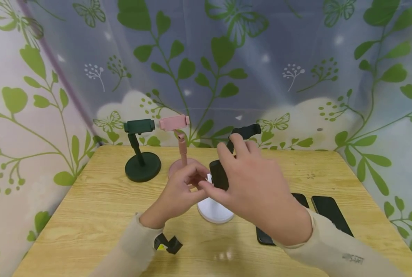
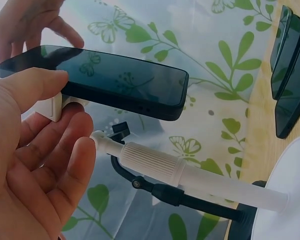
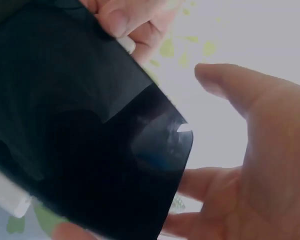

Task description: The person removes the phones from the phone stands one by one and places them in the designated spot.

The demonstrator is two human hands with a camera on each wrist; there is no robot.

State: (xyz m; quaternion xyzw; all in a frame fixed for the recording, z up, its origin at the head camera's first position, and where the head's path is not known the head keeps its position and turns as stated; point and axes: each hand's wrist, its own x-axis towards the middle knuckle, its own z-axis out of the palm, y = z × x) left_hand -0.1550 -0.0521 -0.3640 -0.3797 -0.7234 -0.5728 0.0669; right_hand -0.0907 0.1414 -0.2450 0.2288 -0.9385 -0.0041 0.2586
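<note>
A dark phone (image 2: pixel 135 82) sits in the clamp (image 2: pixel 51 107) of a white phone stand (image 1: pixel 215 212). My left hand (image 1: pixel 178 196) holds the clamp from below, its thumb along the phone's edge and its fingers curled underneath, as the left wrist view shows. Around the phone's other side is my right hand (image 1: pixel 258 181). In the right wrist view its thumb stands off the screen, and some fingers reach to the phone's end; whether they touch it I cannot tell. The stand's ribbed pole (image 2: pixel 152 162) and round base (image 2: pixel 290 195) show below the phone.
Green (image 1: pixel 142 167) and pink (image 1: pixel 182 148) phone stands stand at the back left. A black stand's clamp (image 1: pixel 249 131) shows behind my right hand. Dark phones (image 1: pixel 330 213) lie at the right, partly under my right forearm. A patterned cloth (image 1: pixel 199 77) hangs behind the table (image 1: pixel 84 215).
</note>
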